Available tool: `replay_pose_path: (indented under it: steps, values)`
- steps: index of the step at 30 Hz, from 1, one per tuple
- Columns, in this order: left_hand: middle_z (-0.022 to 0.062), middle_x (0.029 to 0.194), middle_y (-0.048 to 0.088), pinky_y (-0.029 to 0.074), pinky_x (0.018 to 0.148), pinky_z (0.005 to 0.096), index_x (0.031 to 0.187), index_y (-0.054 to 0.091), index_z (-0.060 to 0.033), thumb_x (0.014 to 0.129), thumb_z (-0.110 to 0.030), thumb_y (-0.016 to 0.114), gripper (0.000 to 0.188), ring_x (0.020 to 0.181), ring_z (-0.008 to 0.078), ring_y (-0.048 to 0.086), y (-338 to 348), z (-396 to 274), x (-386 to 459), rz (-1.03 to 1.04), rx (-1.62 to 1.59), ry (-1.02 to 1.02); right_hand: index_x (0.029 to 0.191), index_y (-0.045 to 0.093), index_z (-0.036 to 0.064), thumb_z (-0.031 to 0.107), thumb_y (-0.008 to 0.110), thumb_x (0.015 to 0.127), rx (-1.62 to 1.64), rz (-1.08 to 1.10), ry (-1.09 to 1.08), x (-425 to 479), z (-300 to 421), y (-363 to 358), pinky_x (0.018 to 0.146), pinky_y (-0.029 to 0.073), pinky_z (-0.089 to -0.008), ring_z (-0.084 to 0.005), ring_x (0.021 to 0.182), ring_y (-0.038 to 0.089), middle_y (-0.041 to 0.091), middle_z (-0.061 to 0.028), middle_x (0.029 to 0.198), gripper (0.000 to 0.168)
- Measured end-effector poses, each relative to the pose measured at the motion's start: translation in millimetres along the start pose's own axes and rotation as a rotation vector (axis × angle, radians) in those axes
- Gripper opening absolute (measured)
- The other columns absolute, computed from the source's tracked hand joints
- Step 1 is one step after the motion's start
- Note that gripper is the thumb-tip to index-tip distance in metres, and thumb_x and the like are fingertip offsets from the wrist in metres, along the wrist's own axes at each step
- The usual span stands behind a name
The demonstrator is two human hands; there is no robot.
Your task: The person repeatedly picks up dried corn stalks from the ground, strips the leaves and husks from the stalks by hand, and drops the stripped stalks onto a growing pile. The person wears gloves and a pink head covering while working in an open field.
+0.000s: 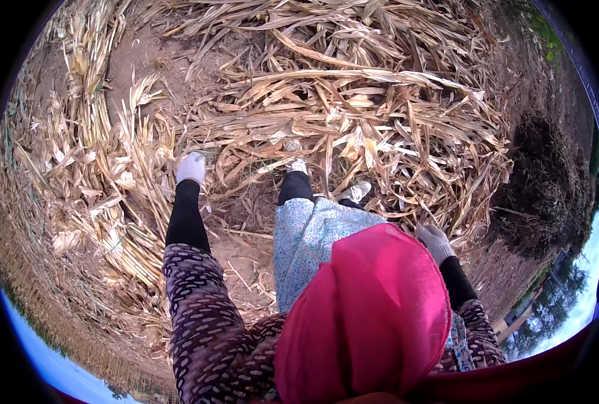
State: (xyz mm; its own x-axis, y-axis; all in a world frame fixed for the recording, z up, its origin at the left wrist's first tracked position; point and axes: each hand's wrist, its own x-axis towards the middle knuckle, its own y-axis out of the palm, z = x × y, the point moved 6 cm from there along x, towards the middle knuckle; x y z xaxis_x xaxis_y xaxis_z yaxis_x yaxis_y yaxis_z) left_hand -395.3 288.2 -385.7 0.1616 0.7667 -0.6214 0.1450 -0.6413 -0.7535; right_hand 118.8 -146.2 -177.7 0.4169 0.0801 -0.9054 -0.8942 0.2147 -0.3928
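My left hand (192, 168), in a pale knit glove, is curled at the near left end of a broad heap of dry corn stalks (340, 118). Its fingers face away, so any stalk inside them is hidden. Farther right, my right hand (435, 242) wears a matching glove and hangs by the lower right side of that heap. It looks curled too, and its palm is out of sight. Between the hands, my light shoes (355, 192) stand among the loose leaves. A pink scarf (370, 308) hangs across the lower middle of the view.
To the left lies another spread of corn stalks and husks (122, 187). Bare soil (246, 255) shows between the two heaps. A dark pile of brush (537, 192) rises at the right, with a building and tree (547, 308) beyond. Stubble (72, 348) covers the lower left.
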Motion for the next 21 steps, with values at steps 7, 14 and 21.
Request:
replay_pose_path:
  steps: [7,14,21]
  values:
    - [0.0152,0.110,0.062,0.043,0.091,0.0393,0.111,0.060,-0.0099,0.088,-0.030,0.047,0.033,0.105,0.0297,0.057,204,-226,66,0.408,0.080,0.247,0.090,0.060,0.003,0.024,0.057,0.087,0.148,-0.086,0.334,11,-133,-2,0.046,0.046,-0.0269,-0.0117,0.052,0.054,0.058,-0.0033,0.069,0.022]
    - [0.0139,0.134,0.043,0.037,0.101,0.0415,0.129,0.044,-0.0089,0.084,-0.016,0.046,0.045,0.125,0.0328,0.040,323,-281,149,0.257,0.332,0.320,0.094,0.060,0.002,0.026,0.059,0.087,0.310,-0.174,0.696,1,-240,14,0.049,0.046,-0.0273,-0.0125,0.054,0.056,0.060,-0.0050,0.072,0.026]
    - [0.0161,0.107,0.058,0.041,0.088,0.0454,0.109,0.056,-0.0123,0.077,-0.021,0.057,0.034,0.103,0.0321,0.055,326,-305,116,0.356,0.638,0.487,0.093,0.061,0.002,0.027,0.056,0.087,0.369,-0.114,0.636,23,-238,19,0.052,0.047,-0.0266,-0.0116,0.058,0.056,0.060,-0.0039,0.072,0.026]
